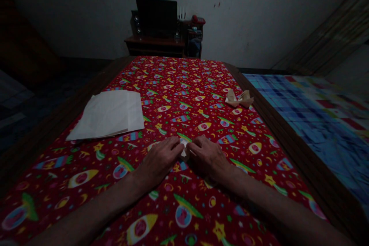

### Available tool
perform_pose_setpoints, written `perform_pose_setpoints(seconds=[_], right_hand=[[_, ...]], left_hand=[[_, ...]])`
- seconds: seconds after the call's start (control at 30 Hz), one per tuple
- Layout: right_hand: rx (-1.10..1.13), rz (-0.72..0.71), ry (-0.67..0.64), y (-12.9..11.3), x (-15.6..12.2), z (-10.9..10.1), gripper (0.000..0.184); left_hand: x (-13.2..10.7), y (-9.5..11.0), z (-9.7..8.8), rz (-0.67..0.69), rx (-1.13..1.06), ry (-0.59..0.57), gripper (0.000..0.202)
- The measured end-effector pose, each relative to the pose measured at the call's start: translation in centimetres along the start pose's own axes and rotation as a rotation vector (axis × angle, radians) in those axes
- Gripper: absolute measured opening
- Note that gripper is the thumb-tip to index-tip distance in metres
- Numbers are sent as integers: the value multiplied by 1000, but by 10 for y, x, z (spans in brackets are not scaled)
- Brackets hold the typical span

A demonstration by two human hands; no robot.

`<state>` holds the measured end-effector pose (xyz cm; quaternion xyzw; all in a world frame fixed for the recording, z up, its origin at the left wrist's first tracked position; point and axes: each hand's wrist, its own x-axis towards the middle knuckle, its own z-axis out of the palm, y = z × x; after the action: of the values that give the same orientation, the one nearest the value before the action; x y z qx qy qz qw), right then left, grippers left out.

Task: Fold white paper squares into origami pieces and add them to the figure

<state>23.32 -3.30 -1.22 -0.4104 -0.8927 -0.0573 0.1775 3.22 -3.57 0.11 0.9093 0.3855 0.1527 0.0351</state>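
Note:
Both hands rest on a red cloth (178, 96) printed with rockets and stars, near the middle of the surface. My left hand (159, 158) and my right hand (208, 157) meet fingertip to fingertip over a small white folded piece of paper (183, 149). The fingers of both hands press down on it and hide most of it. A stack of white paper sheets (108, 113) lies to the left, an arm's reach from my left hand. A crumpled tan paper shape (239, 98) sits farther off near the right edge.
A dark wooden rim (276, 123) borders the cloth on the right, with a blue checked mat (314, 111) beyond it. A desk with a dark screen (156, 14) stands against the far wall. The room is dim.

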Motion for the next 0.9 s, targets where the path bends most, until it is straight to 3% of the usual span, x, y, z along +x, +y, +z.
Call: perform_pose_setpoints(seconds=[0.1, 0.23, 0.37, 0.53, 0.7, 0.8, 0.9], right_hand=[[-2, -38, -5, 2, -2, -2, 7], [-19, -33, 6, 4, -6, -1, 9], [-45, 7, 21, 3, -4, 3, 9], [-79, 54, 67, 0, 3, 10, 4], [-17, -15, 201, -2, 7, 13, 16], [48, -50, 257, -3, 8, 12, 22], [100, -68, 291, -3, 9, 12, 24]], left_hand=[[-3, 0, -2, 59, 25, 13, 15], [-8, -3, 4, 127, 23, 129, 30], [-5, -7, 13, 33, -35, 156, 38], [12, -6, 12, -75, -89, 95, 43], [20, -3, 9, -99, -81, 54, 28], [20, -4, 12, -104, -160, 78, 24], [20, -5, 17, -140, -263, 146, 32]])
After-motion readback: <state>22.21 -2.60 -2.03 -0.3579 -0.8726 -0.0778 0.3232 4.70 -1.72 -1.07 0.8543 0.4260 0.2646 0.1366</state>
